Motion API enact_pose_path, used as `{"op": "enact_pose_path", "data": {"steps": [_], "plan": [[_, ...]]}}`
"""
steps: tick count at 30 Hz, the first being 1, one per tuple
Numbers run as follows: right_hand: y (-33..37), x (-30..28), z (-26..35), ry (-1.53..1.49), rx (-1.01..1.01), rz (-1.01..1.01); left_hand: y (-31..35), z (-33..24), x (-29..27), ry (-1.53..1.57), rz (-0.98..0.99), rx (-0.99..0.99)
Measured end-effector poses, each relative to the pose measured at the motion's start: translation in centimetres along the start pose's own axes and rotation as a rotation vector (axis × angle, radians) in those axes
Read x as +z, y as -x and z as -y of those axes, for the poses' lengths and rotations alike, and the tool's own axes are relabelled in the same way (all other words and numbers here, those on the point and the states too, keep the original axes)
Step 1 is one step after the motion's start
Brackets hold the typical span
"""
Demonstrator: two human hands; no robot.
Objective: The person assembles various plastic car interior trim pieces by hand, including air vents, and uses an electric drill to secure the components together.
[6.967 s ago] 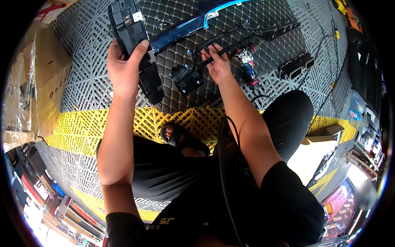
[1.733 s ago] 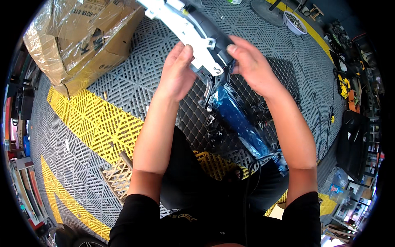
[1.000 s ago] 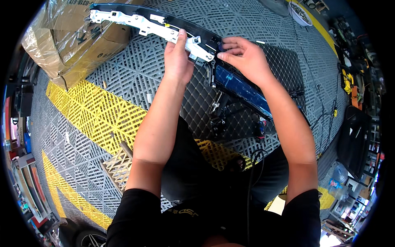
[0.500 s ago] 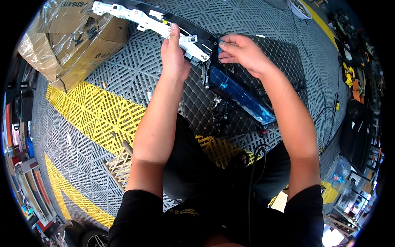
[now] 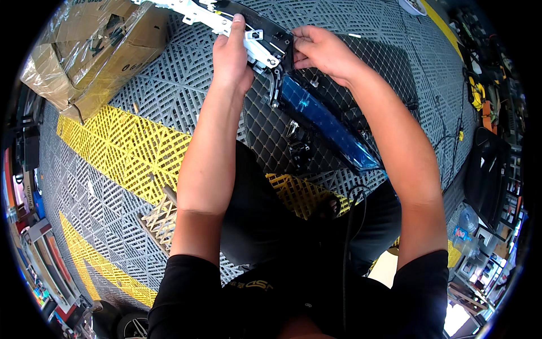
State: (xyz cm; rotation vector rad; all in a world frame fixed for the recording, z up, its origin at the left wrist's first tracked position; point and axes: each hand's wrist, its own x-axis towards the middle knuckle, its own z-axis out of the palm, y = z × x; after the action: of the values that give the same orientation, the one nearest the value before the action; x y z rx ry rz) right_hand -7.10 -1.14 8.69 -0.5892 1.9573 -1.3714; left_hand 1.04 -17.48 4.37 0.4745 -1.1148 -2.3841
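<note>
- Gripping white bracket (image 5: 262,52) of trim strip (image 5: 322,110): left hand (image 5: 231,59), thumb atop.
- Right hand (image 5: 323,53) half-curled at black bend (image 5: 287,55); hold unclear.
- Strip crosses mat's (image 5: 389,73) far-left corner; probably light, stiff, slick-faced; bracket suits gripping.

Gripping with left hand (image 5: 230,61) at eleven o'clock, with thumb (image 5: 237,27) and left forearm (image 5: 208,155) pointed toward twelve. Holding right hand (image 5: 324,53) at one o'clock, with fingers (image 5: 306,33) bent toward nine and right forearm (image 5: 392,133) slanted toward eleven.
</note>
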Motion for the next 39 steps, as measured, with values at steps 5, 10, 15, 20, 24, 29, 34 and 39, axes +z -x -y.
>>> {"op": "enact_pose_path", "data": {"steps": [5, 10, 15, 20, 24, 29, 34, 39], "plan": [[-0.8, 0.8, -0.4, 0.07, -0.023, -0.092, 0.3, 0.0, 0.2, -0.046, 0.034, -0.019], [-0.7, 1.9, -0.2, 0.102, -0.208, -0.247, 0.6, -0.5, 0.6, 0.043, 0.001, -0.068], [1.9, 0.4, 3.4, -0.002, -0.301, 0.189, -0.9, -1.6, -3.7, 0.497, 0.384, -0.184], [4.9, -1.0, 4.9, 0.074, -0.332, 0.129, -0.7, -2.6, -4.2, 0.603, 0.715, -0.11], [6.7, 0.9, 1.1, 0.143, -0.247, 0.169, -1.3, -2.8, -4.8, 0.725, 0.889, -0.075], [6.3, 3.0, -2.9, 0.056, -0.212, 0.171, -1.2, -2.5, -4.9, 0.779, 0.898, -0.052], [6.0, 2.4, -1.5, -0.207, -0.1, 0.26, 0.8, -4.2, -3.1, 0.896, 0.757, -0.12], [5.3, 2.0, 0.0, -0.269, 0.028, 0.312, 0.9, -4.7, -2.9, 0.867, 0.783, -0.066]]}}
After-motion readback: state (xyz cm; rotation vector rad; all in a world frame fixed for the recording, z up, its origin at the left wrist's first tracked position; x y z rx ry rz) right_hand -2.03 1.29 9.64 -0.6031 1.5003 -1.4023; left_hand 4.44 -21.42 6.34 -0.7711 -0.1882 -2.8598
